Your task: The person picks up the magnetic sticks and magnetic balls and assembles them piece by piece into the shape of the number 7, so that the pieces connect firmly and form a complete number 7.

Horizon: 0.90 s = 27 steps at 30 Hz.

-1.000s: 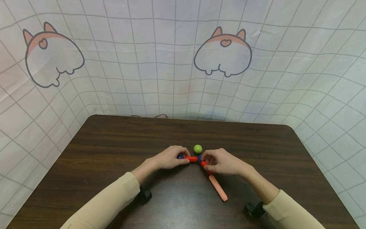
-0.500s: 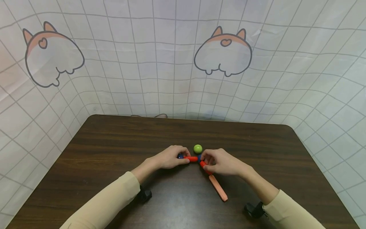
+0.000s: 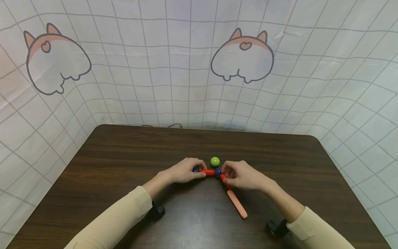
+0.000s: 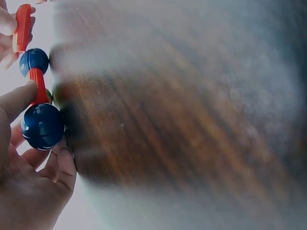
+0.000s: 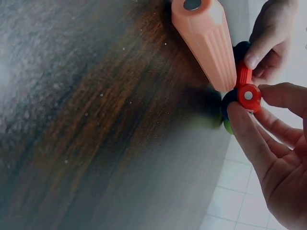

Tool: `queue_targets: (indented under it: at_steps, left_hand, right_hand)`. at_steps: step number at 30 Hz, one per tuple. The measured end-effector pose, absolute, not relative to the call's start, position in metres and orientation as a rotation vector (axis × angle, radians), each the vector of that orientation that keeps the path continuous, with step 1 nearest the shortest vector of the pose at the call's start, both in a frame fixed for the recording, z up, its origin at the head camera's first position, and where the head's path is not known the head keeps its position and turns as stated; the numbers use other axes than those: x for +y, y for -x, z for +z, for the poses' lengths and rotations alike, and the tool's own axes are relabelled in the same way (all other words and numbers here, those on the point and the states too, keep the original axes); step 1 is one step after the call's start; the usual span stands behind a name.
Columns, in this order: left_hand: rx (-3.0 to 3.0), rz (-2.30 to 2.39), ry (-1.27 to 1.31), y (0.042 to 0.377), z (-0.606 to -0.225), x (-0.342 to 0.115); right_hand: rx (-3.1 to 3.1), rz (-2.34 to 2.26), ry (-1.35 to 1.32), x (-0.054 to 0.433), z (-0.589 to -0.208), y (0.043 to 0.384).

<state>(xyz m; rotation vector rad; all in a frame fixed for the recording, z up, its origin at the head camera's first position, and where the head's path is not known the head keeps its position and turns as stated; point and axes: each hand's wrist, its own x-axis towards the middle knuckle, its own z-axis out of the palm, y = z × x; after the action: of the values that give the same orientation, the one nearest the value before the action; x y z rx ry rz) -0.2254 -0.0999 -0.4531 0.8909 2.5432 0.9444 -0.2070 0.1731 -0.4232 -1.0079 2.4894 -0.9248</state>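
Observation:
In the head view, my left hand [image 3: 188,171] pinches a short red rod [image 3: 209,172] between thumb and fingers. A dark blue ball [image 4: 43,126] sits at that rod's near end, in the curve of the palm. At the far end is a second blue ball [image 4: 34,61]. My right hand [image 3: 244,175] pinches another red rod [image 3: 224,178], which slants down from the second ball toward the front. Its end, with a silver disc, faces the right wrist camera, and the thumb overlaps the blue ball there.
A longer salmon-coloured ribbed rod [image 3: 237,204] lies on the dark wooden table [image 3: 140,152], just in front of the slanting red rod. A green ball [image 3: 215,162] rests behind the second blue ball. A white gridded curtain [image 3: 174,69] hangs around the table's back and sides.
The right hand's red rod and the second blue ball have shifted slightly right, and more of that ball shows. My left hand and the salmon rod have stayed in place.

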Motion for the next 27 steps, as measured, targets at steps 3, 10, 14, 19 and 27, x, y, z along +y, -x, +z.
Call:
queue_targets:
  at_steps: [3,10,14,19,27]
  left_hand:
    - [2.542,0.946,-0.889,0.225,-0.453,-0.100]
    - [2.537,0.951,-0.873,0.223,-0.452,-0.100]
    - [2.542,0.950,-0.882,0.224,-0.452,-0.100]
    - [2.548,0.934,-0.895,0.224,-0.453,-0.100]
    - [2.542,0.940,-0.897,0.225,-0.452,-0.101]
  right_hand:
    - [2.486,-0.929,0.995,0.173,-0.423,0.207]
    - [2.478,-0.937,0.973,0.173,-0.421,0.205]
    - [2.461,-0.949,0.979,0.171,-0.421,0.204]
    - [2.421,-0.970,1.010,0.167,-0.421,0.202]
    - [2.349,-0.965,1.100,0.152,-0.424,0.197]
